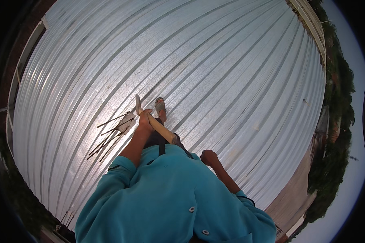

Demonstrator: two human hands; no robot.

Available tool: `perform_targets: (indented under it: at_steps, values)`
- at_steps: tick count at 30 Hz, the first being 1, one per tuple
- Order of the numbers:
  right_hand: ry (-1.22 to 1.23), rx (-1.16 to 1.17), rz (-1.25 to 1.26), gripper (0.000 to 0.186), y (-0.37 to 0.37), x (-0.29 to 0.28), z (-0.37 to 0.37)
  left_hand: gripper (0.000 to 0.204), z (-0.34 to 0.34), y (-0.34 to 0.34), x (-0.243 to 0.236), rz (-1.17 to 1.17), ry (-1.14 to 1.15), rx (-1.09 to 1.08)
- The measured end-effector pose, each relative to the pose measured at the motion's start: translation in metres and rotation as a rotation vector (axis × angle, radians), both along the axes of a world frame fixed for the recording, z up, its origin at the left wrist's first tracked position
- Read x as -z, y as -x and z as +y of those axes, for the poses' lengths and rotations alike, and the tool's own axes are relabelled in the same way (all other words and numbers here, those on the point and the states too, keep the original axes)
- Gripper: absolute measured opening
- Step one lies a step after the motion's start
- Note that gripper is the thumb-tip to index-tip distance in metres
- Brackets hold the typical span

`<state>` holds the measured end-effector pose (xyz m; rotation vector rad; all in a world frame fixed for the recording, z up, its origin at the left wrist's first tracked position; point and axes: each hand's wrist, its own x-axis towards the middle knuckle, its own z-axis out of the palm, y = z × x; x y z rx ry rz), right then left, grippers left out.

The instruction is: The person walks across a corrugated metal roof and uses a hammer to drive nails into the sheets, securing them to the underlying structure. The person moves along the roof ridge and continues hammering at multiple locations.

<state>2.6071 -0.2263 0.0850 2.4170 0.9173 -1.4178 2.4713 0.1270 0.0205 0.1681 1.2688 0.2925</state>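
Note:
My left hand [145,118] grips a tool with a thick wooden handle [162,129] and a flat metal head [138,104] at its upper end; the handle slants down toward my waist. Left of it, several dark metal rods [100,149] and a small greyish plate or block [127,123] are on the ribbed silver sheeting, partly behind my left arm. My right hand [209,157] hangs at my right side, closed in a fist; whatever may be inside it is hidden. My sandalled foot [160,106] stands on the metal just beyond the tool.
Corrugated metal roofing [231,81] surrounds me, with raised ribs running across it. A pale framed edge [317,30] bounds it at upper right, and another [16,81] at far left. A brownish surface [290,188] adjoins it at lower right, with trees [340,93] beyond.

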Motion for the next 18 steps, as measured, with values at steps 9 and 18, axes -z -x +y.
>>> perform_targets:
  at_steps: [9,18]
  values:
    - [-0.180,0.481,0.302,0.029,-0.049,0.003,0.071,0.023,0.128,0.008,-0.016,0.112,0.015,-0.114]
    - [-0.284,0.549,0.337,0.028,-0.114,0.007,0.190,0.022,0.166,-0.011,-0.034,0.110,0.080,-0.251]
